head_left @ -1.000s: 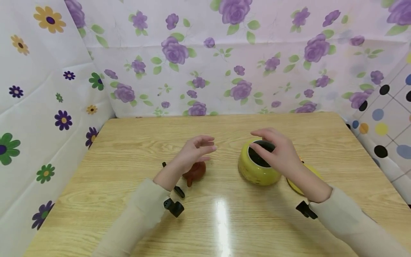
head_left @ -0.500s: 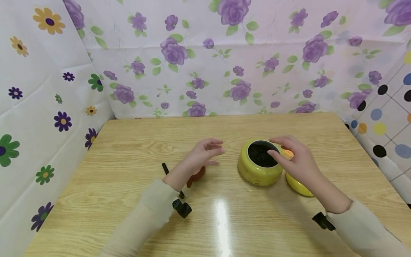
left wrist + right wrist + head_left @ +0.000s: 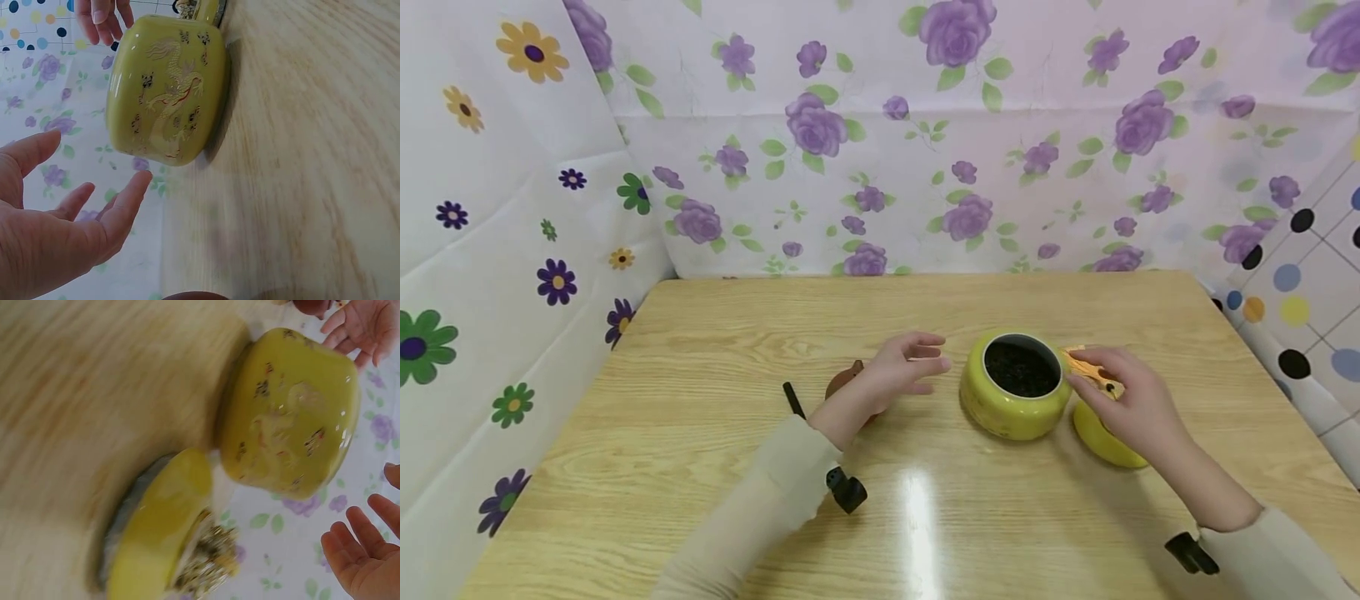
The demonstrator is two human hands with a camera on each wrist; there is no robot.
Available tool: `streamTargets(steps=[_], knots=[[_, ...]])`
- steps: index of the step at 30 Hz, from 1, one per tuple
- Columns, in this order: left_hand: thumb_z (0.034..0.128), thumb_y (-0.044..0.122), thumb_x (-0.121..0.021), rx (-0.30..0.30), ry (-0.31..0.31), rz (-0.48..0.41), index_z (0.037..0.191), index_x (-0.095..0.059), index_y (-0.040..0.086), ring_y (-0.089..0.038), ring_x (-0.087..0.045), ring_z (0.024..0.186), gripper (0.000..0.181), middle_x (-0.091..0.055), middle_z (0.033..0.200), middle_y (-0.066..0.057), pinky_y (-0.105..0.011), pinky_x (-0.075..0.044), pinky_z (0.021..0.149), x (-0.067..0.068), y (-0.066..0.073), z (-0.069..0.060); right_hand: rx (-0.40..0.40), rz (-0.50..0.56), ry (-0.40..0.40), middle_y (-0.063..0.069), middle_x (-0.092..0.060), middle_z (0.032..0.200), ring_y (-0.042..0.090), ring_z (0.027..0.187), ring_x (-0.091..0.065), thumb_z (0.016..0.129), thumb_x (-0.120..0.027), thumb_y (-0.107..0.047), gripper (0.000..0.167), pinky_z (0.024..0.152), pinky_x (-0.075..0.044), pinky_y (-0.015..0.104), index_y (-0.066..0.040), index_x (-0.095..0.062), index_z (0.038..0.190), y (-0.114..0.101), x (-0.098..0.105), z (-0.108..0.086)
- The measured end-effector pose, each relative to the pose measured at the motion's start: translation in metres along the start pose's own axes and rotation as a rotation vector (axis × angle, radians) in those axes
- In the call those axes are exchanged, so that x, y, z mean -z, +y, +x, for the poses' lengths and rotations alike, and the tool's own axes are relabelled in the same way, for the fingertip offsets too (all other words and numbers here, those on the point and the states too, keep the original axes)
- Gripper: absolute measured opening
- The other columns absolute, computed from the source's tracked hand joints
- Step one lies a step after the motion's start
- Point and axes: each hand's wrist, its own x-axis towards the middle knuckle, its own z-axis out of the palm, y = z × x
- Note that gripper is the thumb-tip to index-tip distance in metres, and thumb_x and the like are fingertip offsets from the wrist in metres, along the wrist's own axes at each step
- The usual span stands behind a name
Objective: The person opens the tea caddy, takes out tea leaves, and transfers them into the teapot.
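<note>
A yellow lidded jar's round body (image 3: 1015, 408), printed with a dragon, stands uncovered in the head view, dark loose contents inside. To its right lies the yellow lid (image 3: 1105, 442), whose ornate golden knob (image 3: 209, 559) shows in the right wrist view. My right hand (image 3: 1138, 400) hovers over the lid, fingers loosely curved, holding nothing. My left hand (image 3: 898, 375) is in the air left of the jar, fingers apart, not touching it. Beneath and behind the left forearm sits a reddish-brown teapot (image 3: 842, 379), largely hidden.
A thin black stick (image 3: 792, 398) lies on the wooden table (image 3: 737, 333) beside the teapot, partly covered by the left arm. Floral cloth (image 3: 880, 150) hangs behind the table's far edge, with patterned sheets on both sides.
My right hand has moved from over the jar's mouth to the right, over the lid. My left hand has shifted right toward the jar, uncovering part of the teapot. The jar stays put.
</note>
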Motion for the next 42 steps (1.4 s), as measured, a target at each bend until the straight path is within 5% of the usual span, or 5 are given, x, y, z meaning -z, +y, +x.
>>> streamTargets(steps=[6, 9, 13, 17, 42], knots=[[0.0931, 0.013, -0.061, -0.024, -0.062, 0.003, 0.14, -0.044, 0.011, -0.033, -0.051, 0.124, 0.05, -0.038, 0.147, -0.018, -0.043, -0.052, 0.094, -0.005, -0.009, 0.005, -0.051, -0.013, -0.021, 0.015, -0.066, 0.104, -0.02, 0.096, -0.041, 0.085, -0.071, -0.01, 0.026, 0.079, -0.032, -0.005, -0.003, -0.067, 0.11, 0.015, 0.005, -0.013], [0.0922, 0.012, -0.062, -0.026, -0.075, -0.001, 0.141, -0.043, 0.012, -0.033, -0.05, 0.124, 0.053, -0.036, 0.148, -0.018, -0.044, -0.052, 0.095, -0.007, -0.013, 0.006, -0.082, -0.055, -0.041, 0.016, -0.066, 0.104, -0.004, 0.095, -0.051, 0.085, -0.072, -0.011, 0.027, 0.078, -0.037, -0.001, -0.004, -0.067, 0.111, 0.021, 0.008, -0.018], [0.0922, 0.013, -0.063, -0.024, -0.083, -0.012, 0.142, -0.042, 0.012, -0.033, -0.05, 0.125, 0.055, -0.035, 0.149, -0.018, -0.045, -0.051, 0.095, -0.009, -0.014, 0.008, -0.129, -0.09, -0.083, 0.02, -0.064, 0.106, 0.03, 0.097, -0.058, 0.087, -0.07, -0.012, 0.03, 0.08, -0.055, 0.033, -0.001, -0.065, 0.114, 0.028, 0.013, -0.023], [0.0928, 0.014, -0.062, -0.015, -0.094, -0.01, 0.143, -0.041, 0.013, -0.033, -0.049, 0.126, 0.055, -0.034, 0.15, -0.017, -0.045, -0.051, 0.095, -0.013, -0.014, 0.01, -0.186, -0.079, -0.139, 0.026, -0.061, 0.111, 0.043, 0.102, -0.056, 0.088, -0.068, -0.012, 0.034, 0.08, -0.05, 0.059, 0.004, -0.062, 0.117, 0.035, 0.016, -0.027], [0.0915, 0.007, -0.063, -0.01, -0.04, -0.091, 0.14, -0.047, 0.015, -0.035, -0.049, 0.125, 0.051, -0.04, 0.146, -0.015, -0.05, -0.052, 0.092, -0.03, -0.018, 0.027, -0.309, -0.168, -0.288, 0.021, -0.063, 0.091, 0.033, 0.08, -0.061, 0.082, -0.071, -0.006, 0.03, 0.065, -0.053, 0.043, 0.01, -0.064, 0.107, 0.059, 0.016, -0.042]])
